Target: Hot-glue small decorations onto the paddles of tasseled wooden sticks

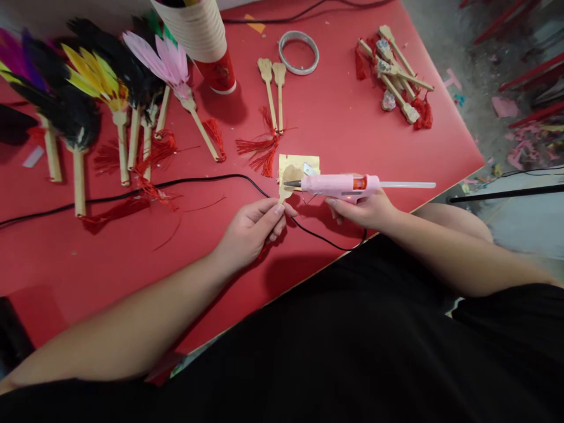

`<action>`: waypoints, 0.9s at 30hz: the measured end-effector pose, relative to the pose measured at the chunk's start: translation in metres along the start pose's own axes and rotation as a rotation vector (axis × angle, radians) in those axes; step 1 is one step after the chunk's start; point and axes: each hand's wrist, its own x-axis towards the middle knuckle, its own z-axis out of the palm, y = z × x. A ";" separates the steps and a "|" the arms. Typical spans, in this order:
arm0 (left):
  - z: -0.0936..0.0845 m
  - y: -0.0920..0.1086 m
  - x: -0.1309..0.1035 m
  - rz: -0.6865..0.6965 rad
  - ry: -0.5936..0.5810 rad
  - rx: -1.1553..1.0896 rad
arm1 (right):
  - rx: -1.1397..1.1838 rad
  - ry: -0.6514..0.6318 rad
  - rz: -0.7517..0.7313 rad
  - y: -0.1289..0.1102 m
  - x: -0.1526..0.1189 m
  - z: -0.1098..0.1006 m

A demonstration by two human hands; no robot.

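Note:
My right hand (363, 205) is wrapped round the handle of a pink hot glue gun (339, 184). A clear glue stick (408, 185) sticks out of its back, and its metal nozzle points left. Between thumb and fingers, my left hand (255, 229) pinches a small wooden fan handle (287, 191). The nozzle tip is over the handle's wide end; whether they touch I cannot tell. Beneath lies a yellowish square of card (311, 161). Most of the wooden shaft is hidden by my left hand.
Feather fans (117, 106) lie at the left, near stacked paper cups (198, 41). Two tasselled wooden handles (273, 88) lie beside a tape roll (298, 53). More handles (396, 73) are piled at the right. A black cord (198, 178) crosses the red table (185, 235).

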 end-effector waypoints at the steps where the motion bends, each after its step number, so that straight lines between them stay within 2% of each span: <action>1: 0.000 0.000 0.000 0.005 -0.002 -0.009 | -0.011 0.008 -0.005 0.001 0.000 0.002; 6: 0.001 -0.001 0.000 0.009 -0.004 0.000 | -0.171 0.080 -0.086 0.010 0.001 0.004; 13: -0.001 -0.003 -0.001 0.001 0.010 -0.007 | -0.548 -0.064 -0.275 0.023 0.007 -0.010; 21: 0.000 -0.003 -0.003 0.004 0.003 0.076 | -0.917 -0.287 -0.075 -0.001 0.010 -0.019; 24: 0.001 -0.003 -0.004 0.005 0.013 0.087 | -0.978 -0.297 -0.040 -0.001 0.012 -0.018; 27: 0.002 -0.002 -0.004 0.010 0.007 0.108 | -0.982 -0.275 -0.066 0.005 0.014 -0.019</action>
